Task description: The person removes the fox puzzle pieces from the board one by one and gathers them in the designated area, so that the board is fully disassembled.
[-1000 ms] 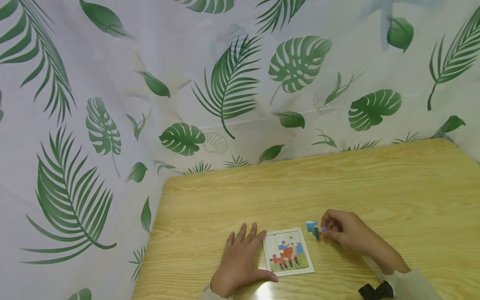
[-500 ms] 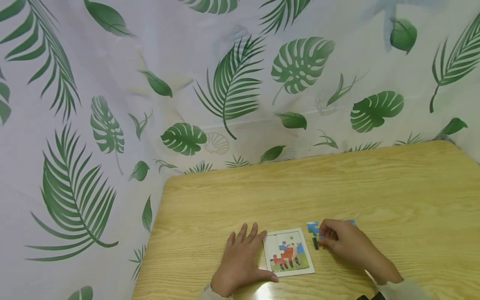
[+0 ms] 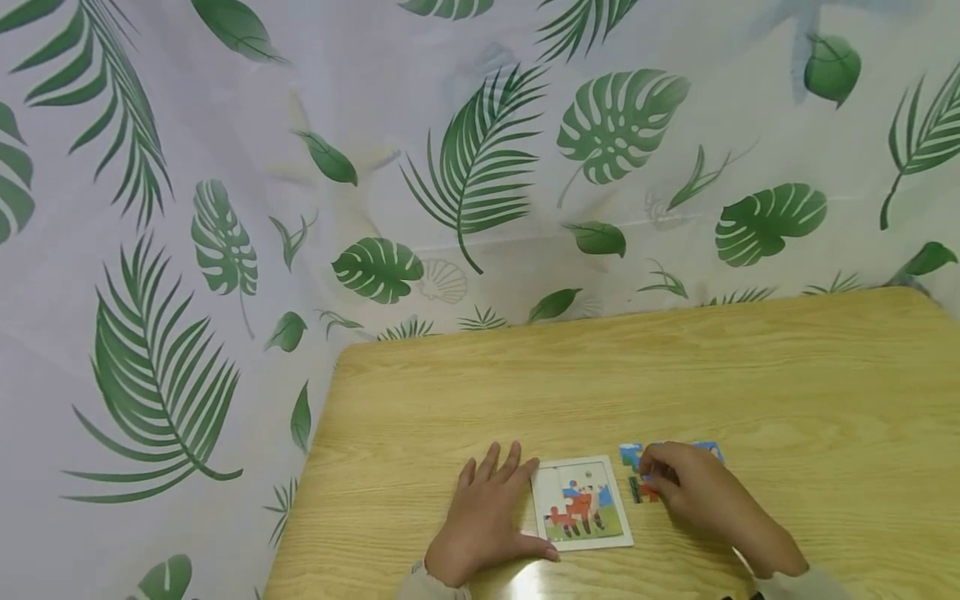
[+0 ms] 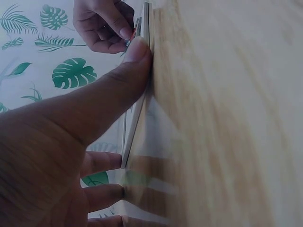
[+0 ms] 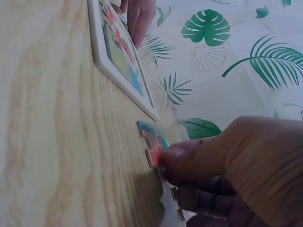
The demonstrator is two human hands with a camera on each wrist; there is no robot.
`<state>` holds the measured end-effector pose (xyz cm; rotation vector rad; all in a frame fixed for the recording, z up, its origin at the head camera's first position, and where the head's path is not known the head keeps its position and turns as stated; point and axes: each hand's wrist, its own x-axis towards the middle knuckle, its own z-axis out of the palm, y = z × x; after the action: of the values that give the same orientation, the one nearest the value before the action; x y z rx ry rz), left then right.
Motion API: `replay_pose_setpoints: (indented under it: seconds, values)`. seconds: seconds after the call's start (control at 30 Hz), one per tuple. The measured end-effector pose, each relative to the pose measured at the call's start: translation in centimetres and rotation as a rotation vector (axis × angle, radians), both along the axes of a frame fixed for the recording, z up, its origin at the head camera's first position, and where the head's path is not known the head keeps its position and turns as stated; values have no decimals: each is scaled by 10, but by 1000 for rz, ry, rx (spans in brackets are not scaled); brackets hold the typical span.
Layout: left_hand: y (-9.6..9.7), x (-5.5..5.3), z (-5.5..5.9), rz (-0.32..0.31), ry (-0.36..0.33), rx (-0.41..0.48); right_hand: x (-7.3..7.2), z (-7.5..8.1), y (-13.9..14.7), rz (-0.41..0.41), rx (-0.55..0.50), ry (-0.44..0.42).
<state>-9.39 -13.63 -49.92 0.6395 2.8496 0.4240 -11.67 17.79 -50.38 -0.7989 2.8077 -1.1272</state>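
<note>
A square jigsaw tray (image 3: 596,547) with a white rim lies on the table. It holds a partly filled picture with a red animal, green ground and blue patches. My left hand (image 3: 480,529) rests at its left side, fingers spread and straight, thumb along the near edge. To the tray's right, my right hand (image 3: 701,492) pinches a jigsaw piece between thumb and fingers; red (image 5: 154,157) shows at the thumb tip in the right wrist view. A blue jigsaw piece (image 3: 628,452) and a dark green and red one (image 3: 642,490) lie just beside those fingers.
More blue jigsaw piece surface (image 3: 710,447) shows behind the right hand, which partly hides it. The wood-grain table (image 3: 480,400) reaches back to a white leaf-print cloth (image 3: 495,292) hanging behind and at the left.
My right hand has come down and slightly nearer, bringing its piece from raised and tilted to low among the loose pieces. The left hand keeps its place on the tray. The view shifts slightly.
</note>
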Motion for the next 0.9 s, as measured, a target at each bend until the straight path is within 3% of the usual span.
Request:
replay_pose_setpoints:
  seconds: [0.17, 0.73, 0.9]
  values:
    - [0, -1, -1, 2, -1, 4, 1, 0, -3, -34, 37, 18]
    - [-1, -1, 0, -2, -15, -2, 2, 1, 0, -29, 69, -40]
    - [0, -1, 1, -1, -8, -14, 1, 4, -5, -67, 57, 38]
